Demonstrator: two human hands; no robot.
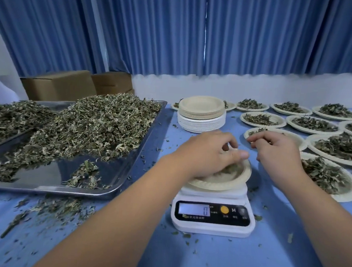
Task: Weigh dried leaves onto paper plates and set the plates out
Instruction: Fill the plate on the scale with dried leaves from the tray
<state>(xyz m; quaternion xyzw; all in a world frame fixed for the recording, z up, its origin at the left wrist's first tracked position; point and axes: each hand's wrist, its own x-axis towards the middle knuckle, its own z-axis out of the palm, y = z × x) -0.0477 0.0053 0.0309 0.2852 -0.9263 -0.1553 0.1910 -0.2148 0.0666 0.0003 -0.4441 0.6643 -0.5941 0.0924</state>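
The surface (203, 260), under a blue cover, carries the whole job. Along its left edge lies a metal tray (43, 172), and the heap of dried leaves (92, 123) on it is large, so much stock looks left to portion. Toward the far right corner, about a dozen filled plates (341, 145) are in view in rows that run past the right edge, so a good share seems done. Near the far edge, about midway along, a tall stack of empty plates (201, 114) stands ready, which suggests many rounds remain.

Toward the near edge, right of the tray, sits the scale (213, 217) with a plate (219, 182) on its pan. Its display reads 0 and only a few leaves show in the plate, so this portion looks barely begun.

The left hand (207, 154) hangs over that plate with its fingers curled down. I cannot tell whether it grips leaves. The right hand (278, 151) hovers just beside the plate, loosely curled, with nothing seen in it.

Cardboard boxes (59, 85) stand beyond the tray. Leaf scraps (57, 206) litter the near left corner. The nearest filled plates crowd the scale's right side, leaving little room there for a new one.
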